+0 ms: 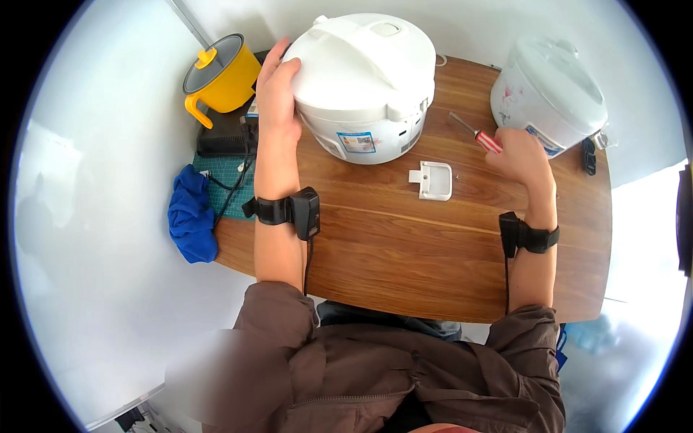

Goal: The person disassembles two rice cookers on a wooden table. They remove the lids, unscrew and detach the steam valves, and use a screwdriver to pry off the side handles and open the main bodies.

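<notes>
A large white rice cooker (346,86) with a closed lid stands at the far middle of the wooden table. My left hand (278,101) holds its left side, thumb against the lid's edge, some fingertips hidden. To the right, my right hand (520,155) is closed around the red-and-white handle of a screwdriver (489,142). The metal shaft points up and left, toward the cooker. Between my hands lies a small white plastic tray-like part (444,189) with a tab on its left side. Beside it is a tiny dark piece, too small to name, perhaps a screw (457,177).
A second white rice cooker (545,90) with a flower pattern stands at the far right, a black clip-like object (589,157) beside it. At left are a yellow pot (234,79) on a dark box (224,137), a green mat (227,173), black cables and a blue cloth (191,216).
</notes>
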The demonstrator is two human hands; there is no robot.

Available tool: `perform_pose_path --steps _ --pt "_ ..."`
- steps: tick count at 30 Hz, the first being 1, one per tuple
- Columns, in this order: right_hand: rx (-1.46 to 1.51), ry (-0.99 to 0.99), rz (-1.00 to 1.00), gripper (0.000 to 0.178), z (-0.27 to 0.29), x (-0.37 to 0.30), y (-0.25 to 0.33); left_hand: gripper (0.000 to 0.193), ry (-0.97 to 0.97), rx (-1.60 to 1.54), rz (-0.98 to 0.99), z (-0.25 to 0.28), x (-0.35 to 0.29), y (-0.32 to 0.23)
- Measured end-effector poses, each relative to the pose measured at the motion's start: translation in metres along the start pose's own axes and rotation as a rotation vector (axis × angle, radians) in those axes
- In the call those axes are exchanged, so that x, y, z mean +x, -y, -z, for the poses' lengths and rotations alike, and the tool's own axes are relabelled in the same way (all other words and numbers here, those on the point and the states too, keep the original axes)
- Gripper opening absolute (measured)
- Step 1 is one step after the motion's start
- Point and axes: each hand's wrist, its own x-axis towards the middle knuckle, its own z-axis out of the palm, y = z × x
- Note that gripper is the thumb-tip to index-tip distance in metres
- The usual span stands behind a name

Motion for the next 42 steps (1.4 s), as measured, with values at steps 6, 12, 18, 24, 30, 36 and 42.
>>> perform_pose_path --steps 6,12,18,24,30,36,42 --pt "0.324 -0.372 0.082 0.032 0.007 -0.001 0.008 0.054 -0.033 -0.103 -0.034 -0.005 0.001 0.002" --pt "0.703 -0.513 0.061 0.033 0.017 -0.004 0.026 0.058 -0.125 -0.093 -0.083 -0.023 -0.012 0.000" --pt "0.950 -0.550 0.047 0.031 0.027 -0.016 0.050 0.053 -0.180 -0.070 -0.125 -0.032 -0.017 0.009" --pt "0.962 -0.561 0.080 0.029 0.031 -0.024 0.059 0.050 -0.153 -0.147 -0.078 -0.021 -0.007 0.001" --pt "1.023 -0.518 0.196 0.027 0.035 -0.016 0.078 0.050 -0.046 -0.185 -0.141 0.005 0.011 0.010" --pt "0.448 -0.549 0.260 0.034 0.109 0.002 0.104 0.047 0.090 0.072 -0.316 0.000 0.015 0.009" --pt "0.474 -0.340 0.033 0.035 0.066 -0.014 0.055 0.045 0.087 0.037 -0.281 0.024 0.028 0.019"
